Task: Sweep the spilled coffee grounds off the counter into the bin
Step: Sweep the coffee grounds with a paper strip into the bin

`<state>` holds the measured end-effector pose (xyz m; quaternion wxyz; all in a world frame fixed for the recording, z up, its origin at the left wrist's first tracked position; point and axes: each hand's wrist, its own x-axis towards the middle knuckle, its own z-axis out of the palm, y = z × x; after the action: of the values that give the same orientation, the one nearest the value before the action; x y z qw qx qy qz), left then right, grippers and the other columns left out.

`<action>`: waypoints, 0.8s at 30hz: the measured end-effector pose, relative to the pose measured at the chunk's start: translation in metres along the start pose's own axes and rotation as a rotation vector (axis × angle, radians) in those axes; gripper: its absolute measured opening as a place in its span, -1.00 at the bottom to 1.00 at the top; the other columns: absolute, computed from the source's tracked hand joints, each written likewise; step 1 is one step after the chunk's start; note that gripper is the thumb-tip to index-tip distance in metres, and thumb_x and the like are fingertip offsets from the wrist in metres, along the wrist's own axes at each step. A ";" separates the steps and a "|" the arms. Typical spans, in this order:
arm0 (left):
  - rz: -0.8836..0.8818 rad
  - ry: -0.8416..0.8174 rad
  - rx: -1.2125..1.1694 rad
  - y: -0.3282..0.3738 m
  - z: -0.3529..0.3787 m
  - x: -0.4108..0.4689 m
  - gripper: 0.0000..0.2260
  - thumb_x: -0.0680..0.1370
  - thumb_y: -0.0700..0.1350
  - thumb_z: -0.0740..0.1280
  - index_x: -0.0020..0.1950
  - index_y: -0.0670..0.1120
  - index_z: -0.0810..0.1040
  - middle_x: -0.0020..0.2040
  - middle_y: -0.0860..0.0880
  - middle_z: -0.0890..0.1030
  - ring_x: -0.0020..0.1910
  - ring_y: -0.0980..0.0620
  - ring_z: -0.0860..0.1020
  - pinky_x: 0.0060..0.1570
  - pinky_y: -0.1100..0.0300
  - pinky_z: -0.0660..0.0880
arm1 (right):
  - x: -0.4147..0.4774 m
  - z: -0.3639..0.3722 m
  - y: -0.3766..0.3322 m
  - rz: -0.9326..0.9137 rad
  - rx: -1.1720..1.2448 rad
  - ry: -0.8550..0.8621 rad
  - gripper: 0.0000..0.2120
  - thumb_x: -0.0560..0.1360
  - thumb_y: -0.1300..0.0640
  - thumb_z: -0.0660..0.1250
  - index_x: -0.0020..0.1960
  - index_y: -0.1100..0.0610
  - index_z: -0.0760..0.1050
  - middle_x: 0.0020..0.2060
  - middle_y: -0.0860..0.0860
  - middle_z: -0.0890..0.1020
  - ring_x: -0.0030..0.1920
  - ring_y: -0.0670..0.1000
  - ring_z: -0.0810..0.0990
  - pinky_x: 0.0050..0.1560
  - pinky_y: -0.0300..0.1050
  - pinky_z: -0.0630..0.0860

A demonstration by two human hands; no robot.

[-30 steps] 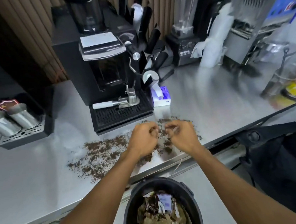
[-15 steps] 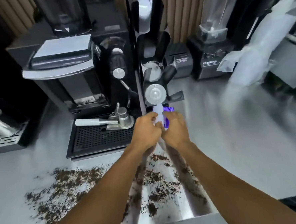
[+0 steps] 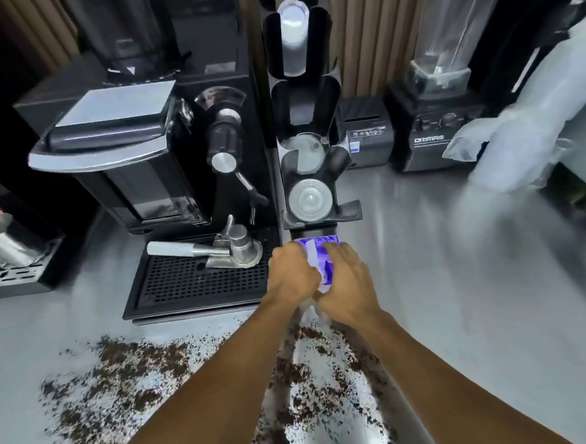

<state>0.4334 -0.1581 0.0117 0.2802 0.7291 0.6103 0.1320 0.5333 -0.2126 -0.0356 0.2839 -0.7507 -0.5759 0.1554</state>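
Observation:
Dark brown coffee grounds [image 3: 123, 383] lie scattered over the steel counter [image 3: 460, 280], from the left to under my forearms. Behind the spill stands a small purple tissue box [image 3: 322, 251]. My left hand [image 3: 293, 273] is closed at the box's left side, pinching the white tissue [image 3: 311, 256] that sticks out of it. My right hand [image 3: 347, 283] lies over the right side of the box with its fingers curled on it. The bin is out of view.
A black coffee machine [image 3: 136, 156] with a drip tray [image 3: 199, 282] and a portafilter [image 3: 218, 250] stands left of the hands. A black cup and lid dispenser [image 3: 306, 152] rises right behind the box. A blender [image 3: 439, 110] and bagged cups [image 3: 526, 139] stand at the back right.
Both hands moved forward from above the grounds to the tissue box and closed on it. The view moved closer to the counter, and the bin dropped out of sight.

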 end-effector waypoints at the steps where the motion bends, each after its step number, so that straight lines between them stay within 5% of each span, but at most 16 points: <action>1: 0.028 -0.001 0.010 0.001 0.001 -0.001 -0.97 0.35 -0.23 0.32 -0.28 -0.14 0.55 -0.24 -0.12 0.60 -0.16 -0.17 0.59 -0.12 0.06 0.59 | 0.002 0.002 -0.002 -0.008 -0.051 -0.042 -0.25 0.23 -0.04 0.39 0.39 0.04 0.28 0.37 0.02 0.42 0.46 0.07 0.24 0.37 0.08 0.33; 3: 0.064 0.020 -0.038 0.002 0.002 -0.002 -0.88 0.35 -0.23 0.28 -0.40 -0.13 0.52 -0.40 -0.03 0.54 -0.30 -0.07 0.53 -0.20 0.12 0.54 | 0.006 0.009 -0.003 -0.020 -0.131 -0.084 -0.18 0.21 -0.14 0.31 0.43 0.04 0.21 0.46 0.05 0.29 0.53 0.07 0.06 0.41 0.17 0.28; 8: 0.046 0.092 -0.394 0.004 -0.015 -0.020 -0.74 0.48 -0.30 0.33 -0.37 -0.03 0.53 -0.36 0.08 0.56 -0.32 0.16 0.52 -0.30 0.48 0.36 | 0.008 0.013 -0.003 0.014 -0.136 -0.109 -0.10 0.26 -0.25 0.25 0.50 0.04 0.04 0.54 0.06 0.09 0.55 0.10 -0.07 0.47 0.19 0.15; 11: 0.034 0.158 -0.558 -0.004 -0.040 -0.036 -0.72 0.53 -0.32 0.28 -0.34 -0.07 0.54 -0.39 0.11 0.51 -0.40 0.21 0.45 -0.40 0.46 0.32 | 0.004 0.014 -0.001 0.016 -0.052 -0.081 -0.10 0.39 -0.20 0.32 0.55 0.07 -0.05 0.57 0.03 0.04 0.56 0.04 -0.12 0.53 0.08 0.04; 14: 0.022 0.223 -0.662 -0.015 -0.068 -0.051 -0.78 0.56 -0.29 0.31 -0.28 -0.12 0.56 -0.45 0.15 0.45 -0.44 0.21 0.37 -0.38 0.34 0.33 | 0.004 0.011 -0.004 0.032 -0.044 -0.064 -0.06 0.37 -0.28 0.36 0.54 0.08 -0.02 0.56 0.02 0.06 0.56 0.02 -0.10 0.52 0.16 0.03; 17: 0.066 0.196 -0.568 -0.025 -0.096 -0.062 -0.83 0.56 -0.26 0.33 -0.24 -0.12 0.56 -0.38 0.09 0.47 -0.43 0.19 0.39 -0.40 0.36 0.35 | -0.008 0.002 -0.020 0.006 0.117 0.123 0.03 0.24 -0.31 0.47 0.51 0.06 0.07 0.49 0.02 0.25 0.51 0.07 0.15 0.45 0.21 0.21; 20: 0.146 0.020 -0.316 -0.032 -0.115 -0.065 -0.87 0.56 -0.24 0.34 -0.18 -0.12 0.57 -0.32 0.02 0.53 -0.43 0.24 0.42 -0.41 0.44 0.32 | -0.030 -0.006 -0.041 -0.278 0.234 0.430 -0.05 0.22 -0.20 0.54 0.43 0.21 0.26 0.36 0.09 0.42 0.39 0.09 0.37 0.35 0.14 0.37; 24: 0.248 -0.233 -0.203 -0.033 -0.130 -0.062 -0.87 0.54 -0.20 0.38 -0.20 -0.03 0.59 -0.31 -0.04 0.59 -0.38 0.12 0.48 -0.34 0.21 0.38 | -0.037 -0.008 -0.073 -0.374 0.223 0.053 -0.08 0.23 0.00 0.57 0.49 0.05 0.23 0.51 -0.07 0.21 0.53 -0.09 0.05 0.49 -0.10 0.05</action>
<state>0.3236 -0.1830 0.1069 0.4027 0.7771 0.4626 0.1410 0.4704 -0.2373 0.0111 0.4041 -0.5987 -0.6766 0.1430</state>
